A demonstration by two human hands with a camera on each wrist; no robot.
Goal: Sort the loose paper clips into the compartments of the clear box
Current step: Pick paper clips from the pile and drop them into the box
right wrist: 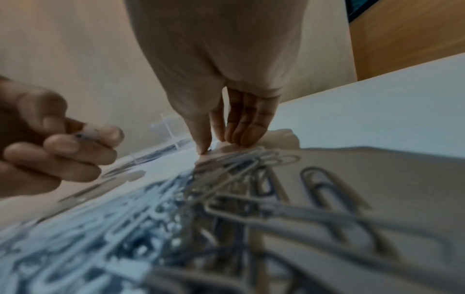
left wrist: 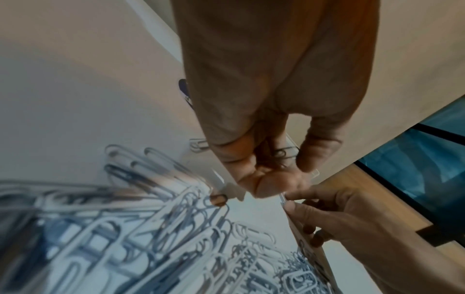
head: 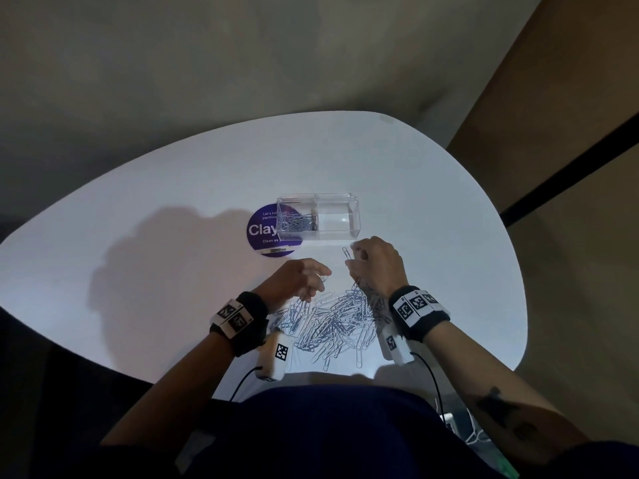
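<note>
My right hand (head: 377, 264) hovered just past the far edge of the pile (head: 332, 323), knuckles up, wrist bent, fingers curled in. Thumb and forefinger pinched a clip (head: 346, 254) by its lower end, so that it stood nearly upright above the counter (head: 138, 243), a little short of the box (head: 318, 217). From my left wrist the same pinch showed as two fingertips (left wrist: 297, 208) closed on a thin wire edge.

My left hand (head: 297, 278) was beside it, to the left and a bit nearer me, the two hands close but not touching. Its palm turned inward, the fingers loosely curled, and a small clip (head: 324, 279) sat at the fingertips; from the right wrist I saw something small held between that thumb and the fingers (right wrist: 100, 135), though blur hid what it was. Both forearms came in from the near edge, each with a black band carrying square-patterned tags.

The pile lay between and just below my wrists, a thick tangle of silvery clips spread on the counter. The box stood beyond the hands, clear, with two compartments side by side: the left one held a heap of clips, the right one looked bare. Its left end overlapped a round purple sticker (head: 259, 233) with white lettering.
</note>
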